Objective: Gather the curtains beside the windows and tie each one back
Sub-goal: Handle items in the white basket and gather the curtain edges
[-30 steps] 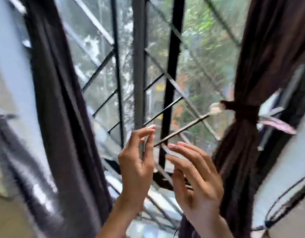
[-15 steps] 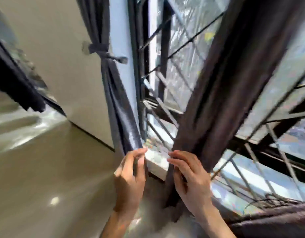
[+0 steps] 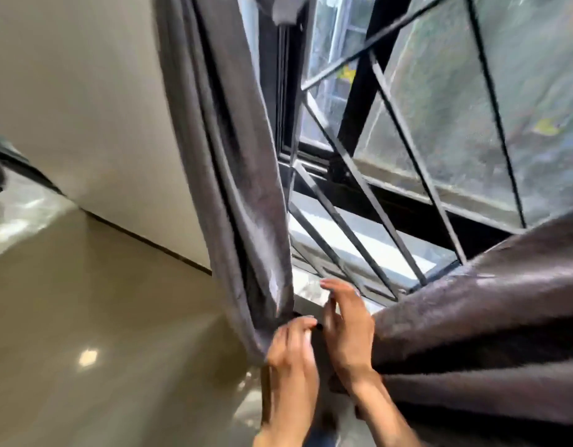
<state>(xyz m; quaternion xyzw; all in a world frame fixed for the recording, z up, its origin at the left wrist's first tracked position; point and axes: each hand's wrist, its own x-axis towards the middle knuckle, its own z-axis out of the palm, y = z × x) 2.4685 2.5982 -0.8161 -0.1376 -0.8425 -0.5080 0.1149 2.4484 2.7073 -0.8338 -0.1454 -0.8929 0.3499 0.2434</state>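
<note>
Landmark: window sill (image 3: 314,293). Dark grey curtain (image 3: 243,175) hangs just left of the sill, its lower end reaching the hands. Left hand (image 3: 291,353) below the sill's front edge, fingers curled against the curtain's bottom hem; it appears to pinch the hem, but blur obscures the contact. Right hand (image 3: 349,330) over the sill edge, fingers loosely spread. Second curtain (image 3: 478,333) drapes right of the sill, touching the right wrist.

Dark grey curtains (image 3: 240,175) — black window grille (image 3: 404,130), diamond-patterned.
</note>
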